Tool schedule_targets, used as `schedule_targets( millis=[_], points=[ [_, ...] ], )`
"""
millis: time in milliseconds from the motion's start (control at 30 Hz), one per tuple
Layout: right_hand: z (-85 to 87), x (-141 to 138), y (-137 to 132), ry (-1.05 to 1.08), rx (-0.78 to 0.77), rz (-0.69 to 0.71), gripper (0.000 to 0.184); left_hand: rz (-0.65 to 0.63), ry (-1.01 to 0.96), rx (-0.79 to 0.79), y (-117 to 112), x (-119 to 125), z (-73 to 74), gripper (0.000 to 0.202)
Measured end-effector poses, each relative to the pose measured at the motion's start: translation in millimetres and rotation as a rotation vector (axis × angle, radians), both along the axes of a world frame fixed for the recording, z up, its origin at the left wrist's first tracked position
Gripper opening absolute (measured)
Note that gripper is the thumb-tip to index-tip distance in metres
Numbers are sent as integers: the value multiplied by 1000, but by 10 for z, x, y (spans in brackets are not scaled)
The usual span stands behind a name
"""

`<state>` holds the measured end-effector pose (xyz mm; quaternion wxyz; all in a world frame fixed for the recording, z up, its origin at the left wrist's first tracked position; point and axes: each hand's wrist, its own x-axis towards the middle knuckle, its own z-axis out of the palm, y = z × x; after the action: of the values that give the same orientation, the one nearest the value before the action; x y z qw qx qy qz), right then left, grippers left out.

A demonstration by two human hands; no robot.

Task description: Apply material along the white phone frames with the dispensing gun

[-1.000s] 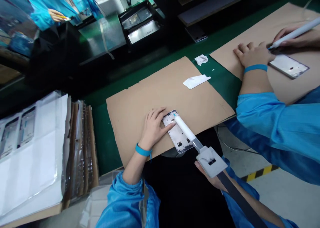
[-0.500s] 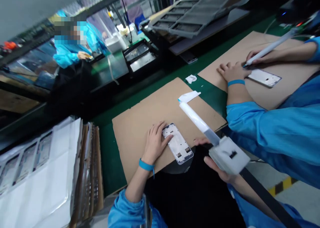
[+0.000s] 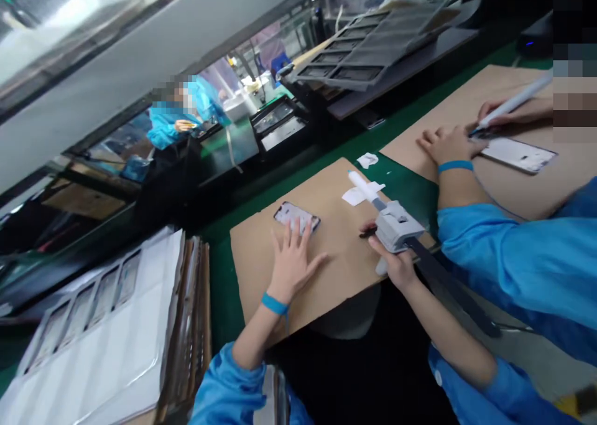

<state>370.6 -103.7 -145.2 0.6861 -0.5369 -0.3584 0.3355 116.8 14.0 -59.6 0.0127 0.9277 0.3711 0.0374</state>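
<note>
Overlapping the phone frame [image 3: 290, 211] edge, left hand [image 3: 290, 265] sits beside bare cardboard [image 3: 338, 238]

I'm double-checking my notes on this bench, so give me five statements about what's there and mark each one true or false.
1. The left hand has its fingers spread. True.
2. The phone frame lies directly on the green bench surface. False: it lies on the cardboard sheet.
3. The right hand holds the white-barrelled tool. True.
4. The tool's tip touches the phone frame. False: it is apart from it, near the white paper.
5. The left wrist is bare. False: it wears a blue wristband.
</note>
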Motion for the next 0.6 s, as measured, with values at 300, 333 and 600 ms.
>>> schedule_targets(
  millis=[300,333,600],
  points=[
    [43,137,-65,165,-35,89,64,149,66,-269,-767,-641,222,89],
    [62,143,-87,187,-52,91,65,161,58,-305,-878,-751,258,86],
    [239,158,-292,75,-59,115,33,354,-165,-364,-1518,-1472,1044,57]
  ],
)
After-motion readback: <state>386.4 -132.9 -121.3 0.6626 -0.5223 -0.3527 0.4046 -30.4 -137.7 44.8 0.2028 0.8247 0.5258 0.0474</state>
